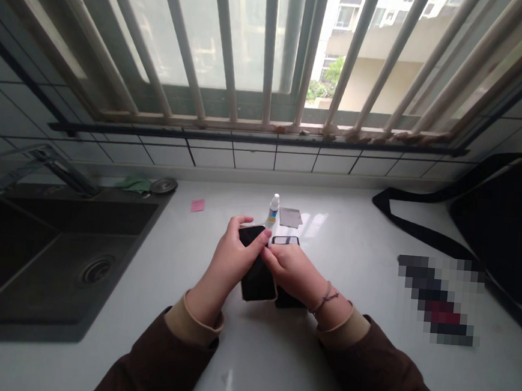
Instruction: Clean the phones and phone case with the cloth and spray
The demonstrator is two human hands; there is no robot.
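A dark-screened phone (260, 275) with a pale edge is held tilted above the counter, in front of me. My left hand (238, 245) wraps around its upper left side, the thumb reaching across the top of the screen. With fingers curled in, my right hand (289, 264) grips the phone's right edge near that thumb; its fingertips are partly hidden. Beneath the right hand lies a second dark phone (289, 299), mostly covered. Just beyond the hands stand a small white-capped bottle (273, 210) and a flat grey cloth (290, 217).
A pink slip of paper (197, 205) lies left of the bottle. The dark sink (119, 269) with its faucet (59, 167) is at left, a green cloth (134, 185) and metal strainer (163, 185) behind it. A black bag (502, 226) and a pixelated item (437, 303) occupy the right.
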